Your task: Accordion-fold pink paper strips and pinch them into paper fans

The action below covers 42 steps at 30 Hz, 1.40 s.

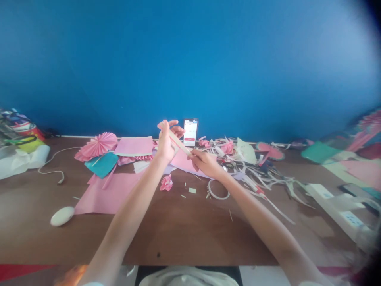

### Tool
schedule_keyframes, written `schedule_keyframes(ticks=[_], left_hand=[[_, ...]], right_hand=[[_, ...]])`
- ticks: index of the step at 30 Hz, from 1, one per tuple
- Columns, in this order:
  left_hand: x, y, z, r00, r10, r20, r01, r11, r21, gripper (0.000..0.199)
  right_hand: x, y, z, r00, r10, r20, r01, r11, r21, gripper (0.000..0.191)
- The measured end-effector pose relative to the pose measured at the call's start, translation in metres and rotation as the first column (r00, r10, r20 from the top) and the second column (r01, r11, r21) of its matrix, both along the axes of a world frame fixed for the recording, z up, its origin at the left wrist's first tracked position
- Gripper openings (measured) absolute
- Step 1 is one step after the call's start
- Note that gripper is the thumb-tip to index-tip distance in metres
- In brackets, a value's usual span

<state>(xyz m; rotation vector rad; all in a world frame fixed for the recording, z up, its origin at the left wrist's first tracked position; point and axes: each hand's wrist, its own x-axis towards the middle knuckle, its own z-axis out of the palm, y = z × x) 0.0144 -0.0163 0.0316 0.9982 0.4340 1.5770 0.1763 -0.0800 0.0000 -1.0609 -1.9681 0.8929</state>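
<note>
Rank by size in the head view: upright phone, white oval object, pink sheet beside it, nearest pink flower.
Pink sheet: largest
White oval object, upright phone: too alike to rank
Pink flower: smallest

The rear wall is plain blue and fills the upper half of the view. A pale strip is visible along its base. The table has a flat, dark brown top, set lengthwise along the wall. A pale floor shows below the front edge. Light is soft; the wall brightens toward the upper right.
</note>
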Motion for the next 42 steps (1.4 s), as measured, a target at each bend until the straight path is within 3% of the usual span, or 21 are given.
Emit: schedule_keyframes(ticks=[5, 8, 11, 15, 19, 23, 27, 34, 42], left_hand=[[0.004, -0.009, -0.001, 0.954, -0.197, -0.228, 0.222, 0.971, 0.093, 0.032], [0.006, -0.012, -0.004, 0.91, -0.232, -0.343, 0.287, 0.951, 0.118, 0.028], [0.006, -0.009, -0.006, 0.908, -0.161, -0.388, 0.224, 0.967, 0.122, 0.027], [0.002, -0.004, -0.006, 0.903, -0.053, -0.426, 0.125, 0.982, 0.142, 0.027], [0.0, -0.004, -0.007, 0.865, -0.038, -0.5, 0.129, 0.98, 0.15, 0.028], [0.004, -0.004, -0.011, 0.827, -0.038, -0.56, 0.15, 0.976, 0.155, 0.029], [0.006, -0.003, -0.015, 0.817, -0.029, -0.576, 0.144, 0.977, 0.155, 0.032], [0.006, -0.003, -0.015, 0.754, 0.007, -0.656, 0.143, 0.974, 0.174, 0.038], [0.0, 0.004, -0.02, 0.753, 0.028, -0.658, 0.105, 0.981, 0.161, 0.037]], right_hand=[[0.003, 0.003, 0.001, 0.95, -0.003, -0.313, -0.051, 0.985, -0.164, 0.035], [0.004, 0.003, 0.003, 0.923, 0.036, -0.382, -0.112, 0.978, -0.178, 0.038], [0.003, 0.003, 0.003, 0.939, 0.047, -0.339, -0.116, 0.976, -0.185, 0.041], [0.001, 0.008, -0.001, 0.971, -0.08, -0.224, 0.064, 0.995, -0.077, 0.04], [0.005, 0.013, -0.003, 0.932, -0.231, -0.281, 0.272, 0.955, 0.117, 0.031], [0.01, 0.012, 0.002, 0.916, -0.27, -0.298, 0.338, 0.919, 0.204, 0.027], [0.009, 0.01, 0.003, 0.91, -0.303, -0.283, 0.369, 0.904, 0.218, 0.026], [0.009, 0.011, 0.001, 0.924, -0.25, -0.29, 0.31, 0.932, 0.187, 0.028], [0.013, 0.011, 0.002, 0.852, -0.352, -0.388, 0.406, 0.912, 0.065, 0.026]])
